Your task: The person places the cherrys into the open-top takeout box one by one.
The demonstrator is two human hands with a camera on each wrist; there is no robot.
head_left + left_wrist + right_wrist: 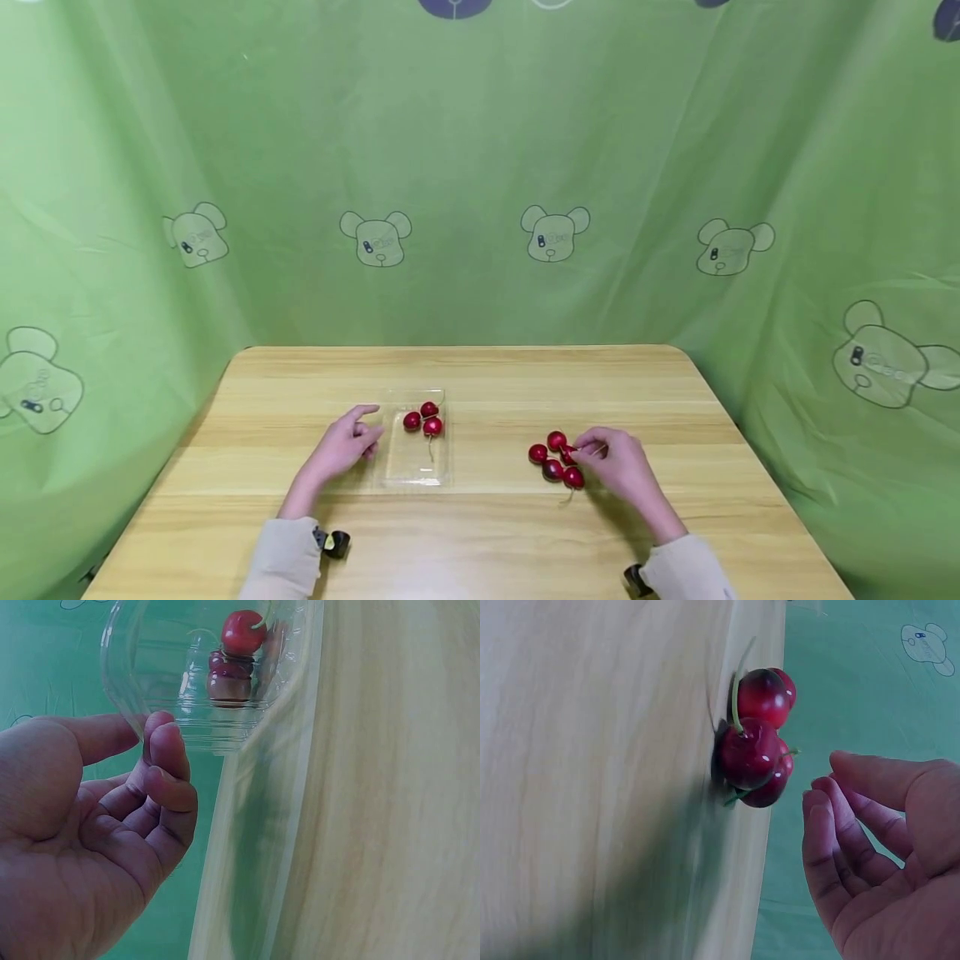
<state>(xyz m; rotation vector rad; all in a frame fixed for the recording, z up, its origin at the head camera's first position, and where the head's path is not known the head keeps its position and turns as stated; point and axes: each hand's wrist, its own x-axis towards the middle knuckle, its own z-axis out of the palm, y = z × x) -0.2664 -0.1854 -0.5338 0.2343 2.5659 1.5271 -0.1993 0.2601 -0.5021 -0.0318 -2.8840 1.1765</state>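
Note:
A clear plastic tray [411, 481] stands left of the middle of the table, with three red cherries [432, 427] toward its far right part. My left hand [345, 444] is at the tray's left side, its fingertips by the rim; in the left wrist view these fingers [171, 754] are loosely bent against the tray's edge. Several more cherries [552, 470], some with green stems, lie together on the right. My right hand [618, 465] is close over their right side. The right wrist view shows thumb and fingers [819, 825] apart, nothing visible between them, beside the cherries [748, 754].
The light wooden table [487, 542] ends at a far edge before a green curtain [480, 292] printed with bear heads. Curtain also hangs at both sides. Each wrist wears a small black camera [337, 544] near the sleeve.

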